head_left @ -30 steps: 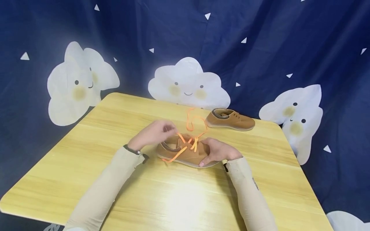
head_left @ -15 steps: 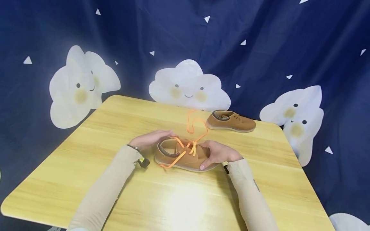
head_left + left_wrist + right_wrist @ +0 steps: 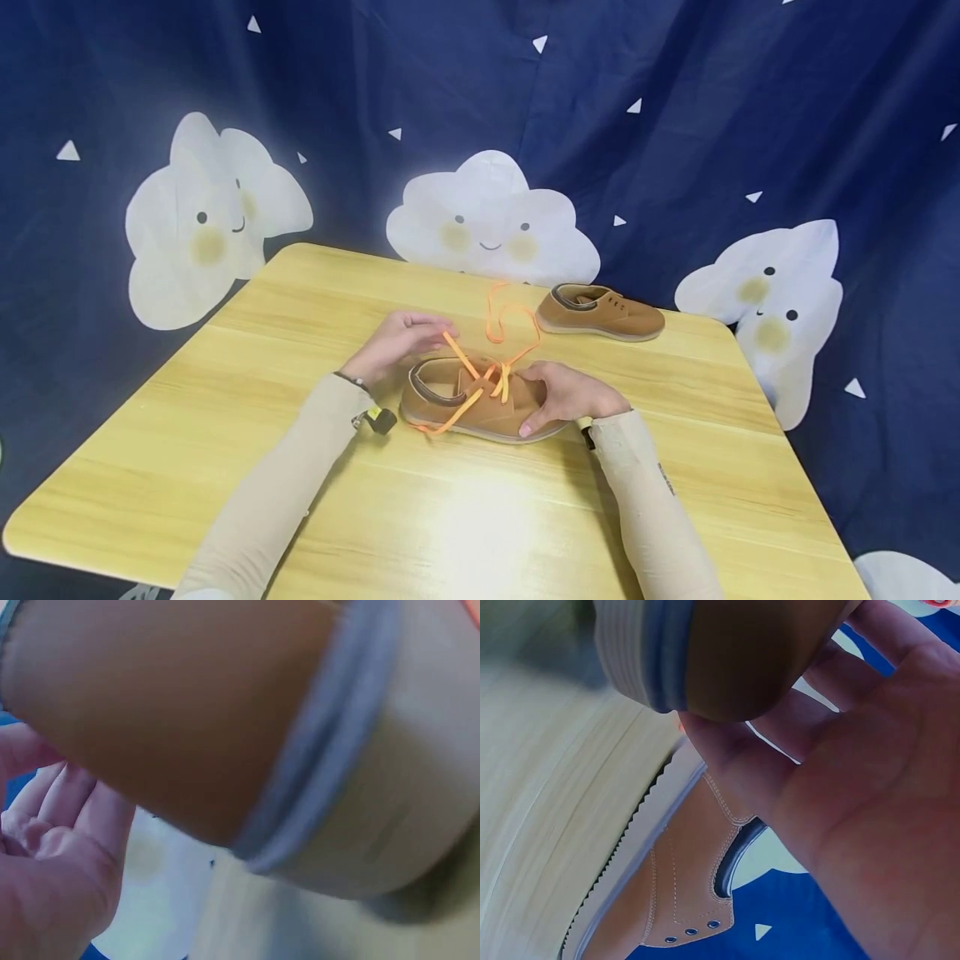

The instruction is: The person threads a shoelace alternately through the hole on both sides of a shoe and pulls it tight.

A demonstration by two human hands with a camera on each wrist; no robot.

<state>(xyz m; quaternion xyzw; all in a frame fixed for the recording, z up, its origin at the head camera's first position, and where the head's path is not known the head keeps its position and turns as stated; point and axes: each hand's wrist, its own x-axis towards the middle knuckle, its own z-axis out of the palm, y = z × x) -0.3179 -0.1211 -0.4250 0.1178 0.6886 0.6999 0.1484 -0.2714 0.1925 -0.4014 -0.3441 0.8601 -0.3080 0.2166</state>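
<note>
A brown shoe [image 3: 491, 412] lies sideways on the table, heel to the left, with an orange shoelace [image 3: 467, 407] crossed and looped over its front. My left hand [image 3: 401, 342] is behind the heel opening, pinching a strand of the lace that runs straight from the shoe to its fingertips. In the left wrist view the left hand [image 3: 64, 855] shows beyond the shoe's heel [image 3: 172, 712]; the lace in its fingers is hidden there. My right hand [image 3: 573, 393] grips the toe, thumb on the near side. The right wrist view shows its fingers behind the toe [image 3: 739, 660].
A second brown shoe [image 3: 600, 312], with bare eyelets, stands at the back right of the wooden table [image 3: 360, 517]. Another length of the orange lace lies curled on the table behind the first shoe. A dark blue curtain [image 3: 480, 75] with clouds hangs beyond the table.
My left hand dips behind the shoe, then rises with the lace strand, which now stretches straight to its fingertips. The shoe shifts slightly left; my right hand keeps its grip on the toe.
</note>
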